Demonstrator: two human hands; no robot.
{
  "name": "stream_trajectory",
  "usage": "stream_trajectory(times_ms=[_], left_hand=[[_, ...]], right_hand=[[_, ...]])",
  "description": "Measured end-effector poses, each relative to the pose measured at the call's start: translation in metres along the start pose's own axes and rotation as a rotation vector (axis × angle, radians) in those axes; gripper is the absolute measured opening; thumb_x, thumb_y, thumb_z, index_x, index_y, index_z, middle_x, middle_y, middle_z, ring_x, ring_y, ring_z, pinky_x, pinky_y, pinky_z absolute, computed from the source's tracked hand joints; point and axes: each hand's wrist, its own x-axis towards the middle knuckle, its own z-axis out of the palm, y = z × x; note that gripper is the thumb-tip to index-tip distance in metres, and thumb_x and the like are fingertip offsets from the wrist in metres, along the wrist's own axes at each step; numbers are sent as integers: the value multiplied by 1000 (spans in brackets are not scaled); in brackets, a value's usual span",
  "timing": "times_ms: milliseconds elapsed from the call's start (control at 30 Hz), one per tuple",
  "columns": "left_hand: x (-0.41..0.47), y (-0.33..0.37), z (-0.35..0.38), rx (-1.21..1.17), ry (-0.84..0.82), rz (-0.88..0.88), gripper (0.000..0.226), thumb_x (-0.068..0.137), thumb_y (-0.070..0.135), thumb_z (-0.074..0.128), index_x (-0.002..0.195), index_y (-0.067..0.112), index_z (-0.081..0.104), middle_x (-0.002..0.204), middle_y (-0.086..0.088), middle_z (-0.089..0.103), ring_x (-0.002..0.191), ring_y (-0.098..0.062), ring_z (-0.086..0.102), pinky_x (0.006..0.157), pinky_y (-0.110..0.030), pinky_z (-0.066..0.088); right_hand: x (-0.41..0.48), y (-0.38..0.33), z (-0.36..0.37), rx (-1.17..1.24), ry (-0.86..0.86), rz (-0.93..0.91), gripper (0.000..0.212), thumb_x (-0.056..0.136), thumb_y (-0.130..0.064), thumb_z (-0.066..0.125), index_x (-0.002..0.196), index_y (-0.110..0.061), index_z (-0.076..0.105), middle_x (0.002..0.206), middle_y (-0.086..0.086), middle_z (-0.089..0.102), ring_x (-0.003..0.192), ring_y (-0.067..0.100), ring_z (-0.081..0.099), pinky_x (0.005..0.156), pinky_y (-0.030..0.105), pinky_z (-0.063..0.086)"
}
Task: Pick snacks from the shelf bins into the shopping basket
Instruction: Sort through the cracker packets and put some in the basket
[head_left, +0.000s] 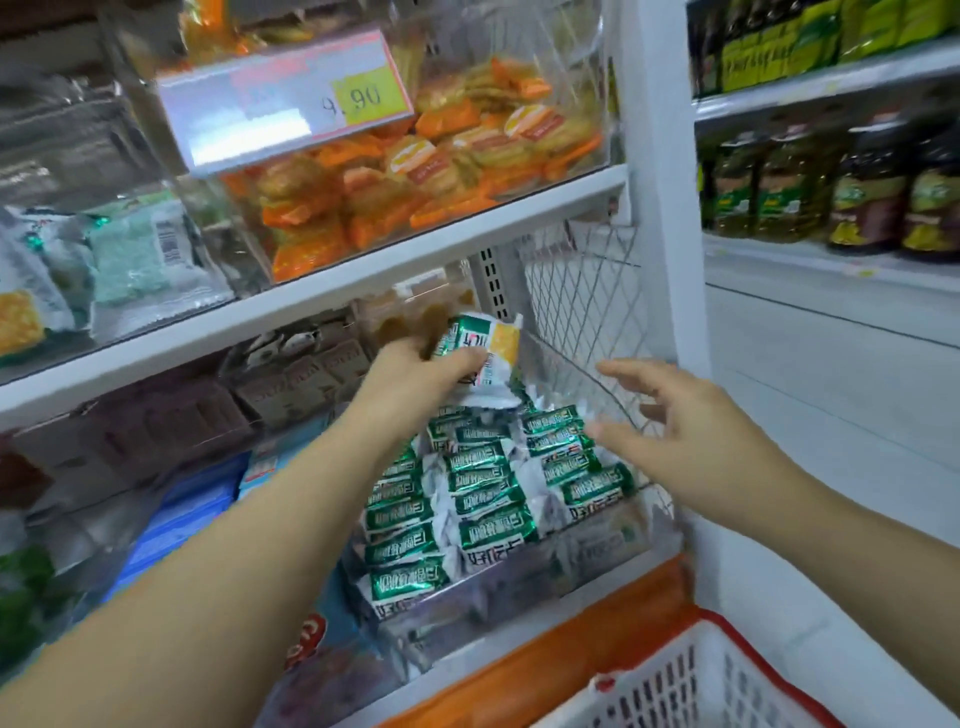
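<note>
So the left hand (415, 369) is pinching one snack packet (485, 345) by its side, thumb in front, held up just above the pile of the same packets (483, 499) in the clear plastic bin (597, 553) on the lower shelf. The packet's a crinkly, shiny foil pillow pack: white with a green band of lettering and a yellow picture at the upper right corner, with crimped zigzag ends. It's held roughly on end, long axis up-down and leaning a little. The ones in the bin lie mostly flat, green bands running across. The right hand (691, 431) is empty, fingers spread loose, next to the wire mesh side panel (582, 301). The white lattice shopping basket (691, 675) with a red rim sits bottom right.
</note>
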Motion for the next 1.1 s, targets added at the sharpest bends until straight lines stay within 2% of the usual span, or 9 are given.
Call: stream_trajectory(times_ms=[133, 267, 400, 500, 600, 667, 800, 933, 1100], left_hand=[[22, 1, 33, 149, 37, 16, 30, 86, 36, 67, 91, 8, 59, 86, -13, 59, 71, -21, 50, 62, -29, 36], [32, -5, 59, 127, -21, 66, 18, 86, 24, 69, 98, 14, 60, 95, -12, 69, 69, -18, 58, 64, -29, 48], [37, -13, 59, 293, -47, 108, 47, 86, 20, 69, 128, 12, 51, 97, -2, 59, 69, -13, 56, 69, -32, 46], [37, -16, 52, 435, -185, 107, 63, 86, 23, 70, 141, 13, 42, 121, -8, 57, 103, -27, 59, 80, -32, 44], [42, -10, 54, 516, -391, 90, 64, 87, 26, 69, 143, 17, 40, 134, -2, 50, 113, -19, 53, 91, -27, 42], [49, -6, 56, 568, -498, 53, 65, 88, 37, 66, 145, 21, 37, 147, -3, 42, 119, -20, 52, 103, -37, 43], [50, 3, 63, 710, -600, 23, 60, 99, 53, 32, 150, 22, 27, 158, -1, 23, 144, -22, 25, 119, -42, 17], [33, -6, 80, 1007, -579, 39, 65, 98, 59, 10, 153, 27, -6, 161, -1, -5, 148, -30, -1, 118, -54, -3], [31, -14, 88, 1066, -569, 3, 65, 96, 62, 5, 150, 32, -17, 161, -3, -7, 148, -30, -1, 114, -60, -8]], right_hand=[[-8, 22, -1, 15, -110, 133, 61, 87, -32, 66, 142, -23, 41, 140, -9, 47, 126, 7, 46, 97, 13, 33], [-9, 32, -3, 152, -203, 183, 53, 88, -22, 65, 137, -23, 44, 114, -24, 51, 96, -11, 51, 79, 0, 39], [-8, 38, -4, 185, -213, 184, 51, 88, -22, 65, 135, -25, 46, 117, -20, 56, 101, -4, 56, 84, 7, 44], [-6, 38, -3, 211, -199, 194, 51, 87, -22, 66, 135, -22, 48, 125, -12, 58, 107, 4, 59, 93, 22, 48], [-4, 35, -5, 237, -199, 201, 49, 87, -19, 66, 133, -23, 49, 110, -20, 56, 95, -2, 59, 80, 12, 48], [-4, 35, -5, 248, -203, 207, 49, 87, -20, 67, 132, -25, 50, 106, -24, 56, 92, -5, 59, 76, 10, 48], [-5, 34, -5, 254, -196, 209, 48, 87, -22, 67, 133, -23, 51, 109, -17, 58, 99, 2, 62, 80, 16, 50], [-4, 36, -4, 260, -188, 207, 47, 86, -21, 68, 130, -23, 54, 118, -11, 63, 100, 5, 64, 85, 25, 54], [-5, 38, -1, 264, -171, 189, 45, 86, -21, 68, 128, -24, 54, 106, -15, 61, 93, -1, 63, 73, 15, 53]])
